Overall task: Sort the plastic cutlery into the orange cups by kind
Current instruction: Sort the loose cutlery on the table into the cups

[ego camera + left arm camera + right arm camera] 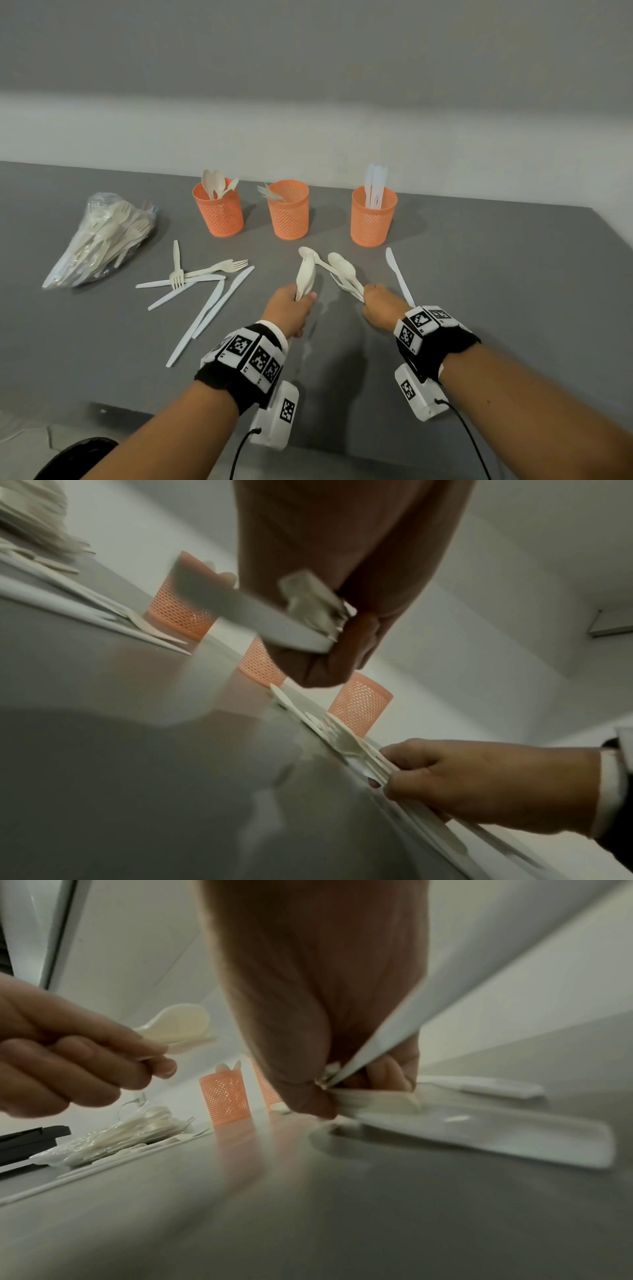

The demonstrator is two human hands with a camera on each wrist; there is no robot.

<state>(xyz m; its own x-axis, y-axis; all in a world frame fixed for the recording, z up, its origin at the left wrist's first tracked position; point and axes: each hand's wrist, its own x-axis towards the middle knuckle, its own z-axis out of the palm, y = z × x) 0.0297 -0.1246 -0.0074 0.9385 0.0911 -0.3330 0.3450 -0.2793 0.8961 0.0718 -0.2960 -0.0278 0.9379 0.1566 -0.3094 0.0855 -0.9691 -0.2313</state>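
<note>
Plastic cutlery, cream and white, lies scattered over the grey worktop [479, 308] in the middle of the head view. Along the back, three orange mesh cups stand in a row: the left cup [219, 214] holds cream spoons, the middle cup [288, 212] holds cream forks leaning to the left, and the right cup [372, 219] holds pale white knives standing upright.

The left hand [290, 310], just below centre, has its grip closed round the handles of a small bunch of cream spoons [305, 274] with a serrated piece among them, the bowls pointing up and away. The right hand [378, 305], right of centre, has its fingers curled round the handles of another cluster of cream spoons [342, 269]; their bowls lie low on the worktop, pointing toward the upper left. A white plastic knife [399, 275] runs from under the right wrist up toward the right cup; in the right wrist view a white handle passes through those same fingers.

Left of centre, a loose pile of white knives and cream forks [198, 281] lies crossed over one another on the worktop. Farther left, a clear plastic bag of cream cutlery [102, 240] lies on its side. Both wrists wear black straps with white marker blocks.
</note>
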